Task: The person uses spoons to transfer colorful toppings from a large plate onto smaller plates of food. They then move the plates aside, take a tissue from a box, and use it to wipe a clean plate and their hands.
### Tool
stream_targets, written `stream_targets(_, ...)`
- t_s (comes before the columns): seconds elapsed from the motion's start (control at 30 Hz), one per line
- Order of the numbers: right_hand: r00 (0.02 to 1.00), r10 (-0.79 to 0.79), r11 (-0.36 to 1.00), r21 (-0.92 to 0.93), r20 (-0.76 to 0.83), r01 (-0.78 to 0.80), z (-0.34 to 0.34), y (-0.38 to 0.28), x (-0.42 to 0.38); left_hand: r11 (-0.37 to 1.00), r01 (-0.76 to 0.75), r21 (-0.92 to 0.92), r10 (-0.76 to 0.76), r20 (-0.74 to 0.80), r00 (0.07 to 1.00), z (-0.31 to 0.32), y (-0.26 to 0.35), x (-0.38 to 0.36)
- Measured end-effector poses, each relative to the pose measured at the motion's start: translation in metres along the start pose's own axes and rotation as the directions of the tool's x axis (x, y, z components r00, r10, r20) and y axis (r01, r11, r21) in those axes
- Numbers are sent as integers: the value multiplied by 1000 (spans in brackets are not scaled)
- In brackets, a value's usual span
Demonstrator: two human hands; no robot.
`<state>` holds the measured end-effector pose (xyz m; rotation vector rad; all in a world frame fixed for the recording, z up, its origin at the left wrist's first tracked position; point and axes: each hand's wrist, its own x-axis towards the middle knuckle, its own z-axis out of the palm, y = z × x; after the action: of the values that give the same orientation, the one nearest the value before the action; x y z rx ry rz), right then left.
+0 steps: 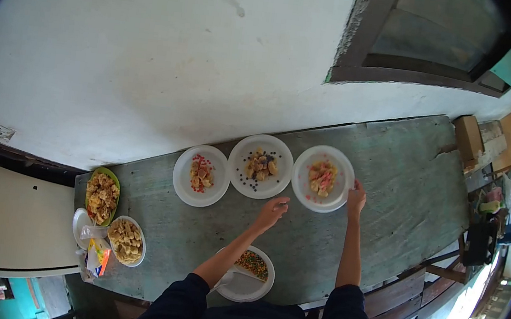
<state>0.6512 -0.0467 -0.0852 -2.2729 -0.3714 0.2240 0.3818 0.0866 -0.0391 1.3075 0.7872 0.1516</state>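
My right hand (357,198) is closed at the right rim of a white plate (299,193), which holds yellowish food pieces (322,178) with pink bits. Just below the middle white plate (238,176), my left hand (273,212) is held with its fingers loosely bent and apart, holding nothing visible. Brown pieces (262,165) with dark round bits lie on that plate. To its left, another white plate (183,192) carries similar pieces (201,174) with red bits. Close to my body, a white plate (264,291) with colourful sprinkles (253,263) is partly covered by my left forearm.
At the table's left end are a green dish (116,180) of fried food, a white plate (141,258) of pale chunks and an orange-and-yellow packet (99,260). A wall (154,53) runs along the table's (398,176) far side. A cardboard box (469,138) stands beyond its right end.
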Motion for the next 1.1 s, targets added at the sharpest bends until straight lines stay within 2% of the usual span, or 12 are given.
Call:
stream_targets(0.27, 993, 117, 953, 283, -26, -105, 44, -10, 30, 996, 61, -61, -67, -98, 993, -21, -18, -52)
stream_targets(0.4, 991, 87, 966, 251, -104, -58, 50, -23, 23, 996, 53, -65, -62, -145, 987, -31, -27, -69)
stream_targets(0.43, 980, 191, 926, 340, -46, -165, 45, -30, 18, 997, 45, -64, -54, -149, 987, -33, -29, -72)
stream_targets(0.57, 952, 288, 802, 516, 106, -300, 36, -37, 5, 996, -72, 52, 81, -190, 979, -36, -27, -86)
stream_targets(0.7, 968, 247, 838, 494, 31, -230, 32, -34, -17, 962, -162, 218, 210, -217, 953, -29, -11, -106)
stream_targets(0.77, 996, 36, 981, 193, -81, -20, 47, -7, -26, 957, -181, 225, 228, -201, 953, -22, -2, -121)
stream_targets(0.83, 999, -30, 962, 271, 18, 24, 50, -19, -68, 952, -199, 233, 243, -183, 952, -13, 6, -140)
stream_targets(0.9, 981, 9, 930, 360, 193, -80, 52, -48, -131, 712, -428, 557, 612, -195, 766, 2, 13, -158)
stream_targets(0.93, 911, 115, 833, 461, 397, -306, 19, -107, -180, 710, -437, 552, 619, -193, 762, 9, 22, -171)
stream_targets(0.97, 846, 81, 791, 482, 526, -376, 25, -114, -210, 664, -471, 580, 666, -171, 726, 16, 36, -184)
stream_targets(1.03, 675, -349, 626, 698, 650, -348, 58, -90, -265, 619, -500, 606, 711, -160, 685, 24, 43, -209)
stream_targets(1.1, 239, -435, 331, 401, 868, -854, 35, -141, -320, 274, -461, 844, 776, 89, 624, 23, 41, -231)
